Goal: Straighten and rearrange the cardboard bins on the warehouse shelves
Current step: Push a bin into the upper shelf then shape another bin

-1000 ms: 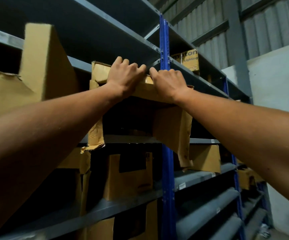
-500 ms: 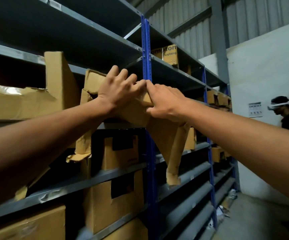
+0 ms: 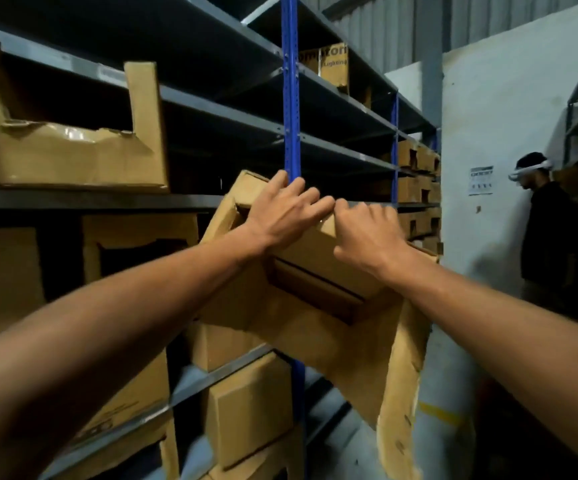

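A torn cardboard bin (image 3: 315, 306) hangs tilted in the air in front of the blue upright (image 3: 290, 98), clear of the shelf. My left hand (image 3: 284, 209) grips its upper rim with fingers curled over the edge. Beside it, almost touching, my right hand (image 3: 367, 237) also grips the rim. A ragged flap (image 3: 398, 393) of the bin dangles down on the right. Another open-fronted cardboard bin (image 3: 72, 157) sits on the shelf at upper left.
Grey shelves (image 3: 90, 199) on blue uprights run left to right, holding several more cardboard bins (image 3: 246, 407) below and further bins (image 3: 415, 174) far down the row. A person with a headset (image 3: 544, 220) stands by the white wall (image 3: 481, 116) at right.
Both hands have pulled the torn bin off the upper shelf and lowered it out in front of the rack. The view has dropped and swung right.
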